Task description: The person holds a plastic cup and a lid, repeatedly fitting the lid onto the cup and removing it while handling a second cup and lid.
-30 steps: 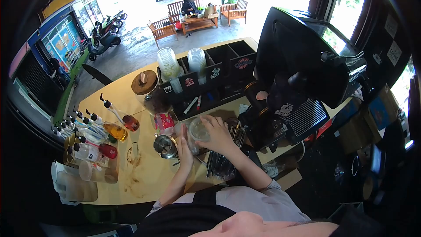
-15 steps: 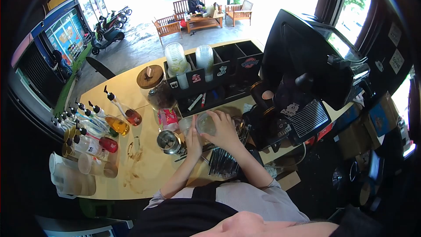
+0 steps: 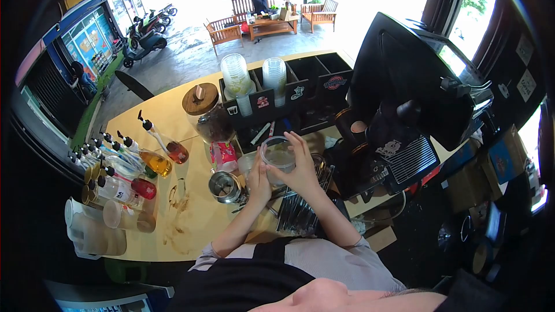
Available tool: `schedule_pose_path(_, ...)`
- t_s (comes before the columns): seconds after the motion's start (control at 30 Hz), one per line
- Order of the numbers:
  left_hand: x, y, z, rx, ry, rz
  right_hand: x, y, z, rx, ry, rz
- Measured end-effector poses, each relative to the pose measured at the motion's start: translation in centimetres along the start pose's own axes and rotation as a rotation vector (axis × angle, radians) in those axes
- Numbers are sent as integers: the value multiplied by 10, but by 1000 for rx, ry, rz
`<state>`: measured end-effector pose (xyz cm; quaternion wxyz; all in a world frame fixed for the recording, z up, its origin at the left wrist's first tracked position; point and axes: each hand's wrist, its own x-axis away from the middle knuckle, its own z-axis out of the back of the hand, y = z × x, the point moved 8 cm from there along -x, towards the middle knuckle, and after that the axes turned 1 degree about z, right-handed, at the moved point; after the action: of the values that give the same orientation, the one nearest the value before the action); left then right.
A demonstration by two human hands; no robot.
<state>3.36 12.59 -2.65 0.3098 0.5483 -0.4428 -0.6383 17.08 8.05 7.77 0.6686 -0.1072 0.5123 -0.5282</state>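
Note:
A clear round plastic tub [image 3: 279,153] is held between my two hands over the counter's front part. My right hand [image 3: 300,164] wraps round its right side, thumb at the front. My left hand [image 3: 258,180] presses against its left side. Another translucent container [image 3: 246,163] stands just left of the tub, partly behind my left hand. Left of that hand is a metal cup [image 3: 225,186], with a pink packet [image 3: 224,155] behind it. Below the tub lie many thin metal utensils [image 3: 296,214].
Syrup pump bottles [image 3: 153,163] and clear pitchers [image 3: 95,228] stand at the left. A wooden-lidded jar [image 3: 209,118] and a black organizer with cups [image 3: 312,95] are behind my hands. A black coffee machine [image 3: 399,86] stands right. A person [image 3: 261,3] sits outside.
The tub has risen slightly and tilted, its round rim now showing more clearly. My right hand has moved slightly right with it. The whole view has shifted a little.

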Motion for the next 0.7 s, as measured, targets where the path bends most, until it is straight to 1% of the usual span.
schedule_pose_path(0.07, -4, 3, -3, 15, -7, -25, 1, -4, 11, -145, 105, -10)
schedule_pose_path(0.1, -5, 10, -7, 16, -6, -24, 3, -4, 12, -145, 104, -11)
schedule_pose_path(0.17, -8, 21, -10, 58, 44, 27, 9, 12, 8, -298, 74, -199)
schedule_pose_path(0.2, -10, 23, -11, 66, 53, 35, 11, 18, 4, -299, 75, -199)
schedule_pose_path(0.27, -12, 26, -11, 70, 61, 37, 14, 30, -9, -513, 52, -122)
schedule_pose_path(0.3, -13, 25, -11, 68, 61, 37, 15, 31, -9, -513, 55, -123)
schedule_pose_path(0.37, -13, 24, -10, 62, 59, 34, 16, 24, -10, -382, 7, -38)
schedule_pose_path(0.4, -13, 24, -10, 57, 60, 31, 18, 23, -11, -382, 10, -40)
schedule_pose_path(0.47, -13, 23, -9, 44, 58, 29, 21, 21, -17, -479, -11, -74)
schedule_pose_path(0.7, -23, 42, -5, -62, 15, -13, 15, 21, -14, -496, -80, -120)
